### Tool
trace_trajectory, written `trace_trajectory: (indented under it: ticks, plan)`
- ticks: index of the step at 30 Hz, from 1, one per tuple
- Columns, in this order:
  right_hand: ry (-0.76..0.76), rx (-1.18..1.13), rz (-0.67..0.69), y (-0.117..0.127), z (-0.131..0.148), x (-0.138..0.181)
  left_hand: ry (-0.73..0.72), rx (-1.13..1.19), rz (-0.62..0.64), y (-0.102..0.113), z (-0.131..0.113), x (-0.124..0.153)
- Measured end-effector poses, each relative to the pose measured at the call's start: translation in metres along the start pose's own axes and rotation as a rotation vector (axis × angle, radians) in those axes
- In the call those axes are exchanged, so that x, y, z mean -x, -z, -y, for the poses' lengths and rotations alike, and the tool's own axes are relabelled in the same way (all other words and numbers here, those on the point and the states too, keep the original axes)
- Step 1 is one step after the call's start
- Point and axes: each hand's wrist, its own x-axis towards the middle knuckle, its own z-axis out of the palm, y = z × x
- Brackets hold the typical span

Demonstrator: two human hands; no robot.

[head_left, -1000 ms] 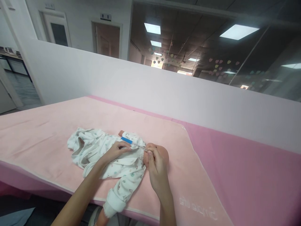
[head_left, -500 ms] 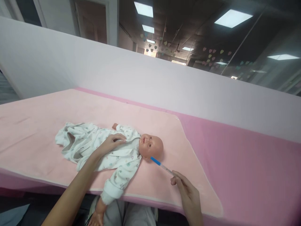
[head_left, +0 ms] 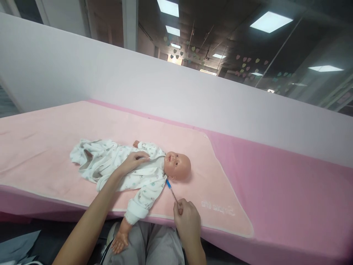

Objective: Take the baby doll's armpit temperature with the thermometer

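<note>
A bald baby doll (head_left: 179, 167) lies on its back in a white patterned outfit (head_left: 132, 180), its head to the right. My left hand (head_left: 135, 161) rests on the doll's chest with the fingers stretched out over the cloth. In my right hand (head_left: 188, 217), closed near the table's front edge, is a thin clear thermometer (head_left: 171, 189) with a blue end. That blue end points at the doll's near shoulder, just below its neck; whether it touches the cloth I cannot tell. The doll's near arm (head_left: 121, 235) hangs over the table edge above my lap.
Under the doll is a peach-coloured mat (head_left: 55, 125) with pale lettering, spread on a pink table cover (head_left: 275, 176). A white panel (head_left: 165, 92) rises behind the table, with glass above it. My grey-trousered legs (head_left: 162, 243) are below the front edge.
My right hand has moved left with the thermometer, bringing its blue end from beside the doll's head to its near shoulder. My left hand stays on the chest.
</note>
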Motion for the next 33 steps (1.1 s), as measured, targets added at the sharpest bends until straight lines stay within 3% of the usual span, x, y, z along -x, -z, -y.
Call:
trace_trajectory:
  ticks: [5,18,25,33]
  plan:
    - [-0.013,0.075,-0.048,-0.006,0.008,-0.003,0.001,0.011,-0.011,0.0,0.001,-0.001]
    - [0.07,0.079,0.059,-0.013,0.028,-0.025,-0.015,0.026,0.0,0.0,0.004,-0.001]
    - [0.168,-0.249,0.022,0.002,0.05,-0.062,-0.056,-0.004,0.023,0.0,0.0,-0.001]
    - [0.409,-0.337,-0.008,-0.016,0.086,-0.107,-0.091,0.017,0.02,0.0,-0.005,0.003]
